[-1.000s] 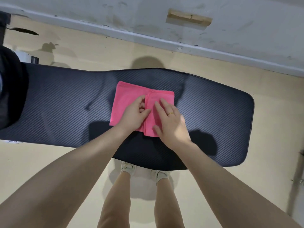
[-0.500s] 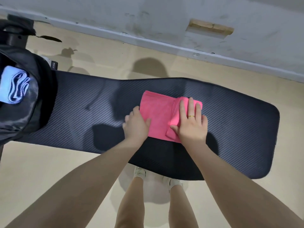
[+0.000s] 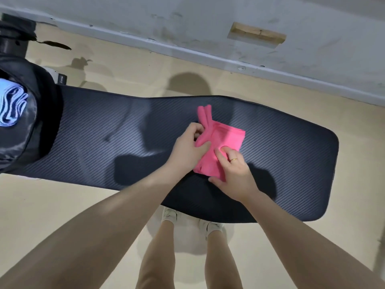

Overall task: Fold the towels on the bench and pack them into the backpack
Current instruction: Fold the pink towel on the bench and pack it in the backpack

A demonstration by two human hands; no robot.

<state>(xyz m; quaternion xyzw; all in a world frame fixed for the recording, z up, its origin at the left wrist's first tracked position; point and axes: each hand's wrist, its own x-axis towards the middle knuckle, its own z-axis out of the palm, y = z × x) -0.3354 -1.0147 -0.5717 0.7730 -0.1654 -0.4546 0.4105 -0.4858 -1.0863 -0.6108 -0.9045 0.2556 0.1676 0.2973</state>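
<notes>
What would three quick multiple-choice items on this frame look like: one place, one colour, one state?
1. Where is the backpack?
A. on the bench's left end
B. on the floor by the wall
C. on the bench's right end

2. What colour is the towel being folded?
A. white
B. pink
C. green

3. What is the left hand doing?
A. hanging idle
B. resting flat on the bench
C. gripping the towel's raised edge

Key: 1 A, it sits at the left end of the pad. 2 B, the cloth is bright pink. 3 C, its fingers curl round the lifted fold while the right hand grips the near side.
</notes>
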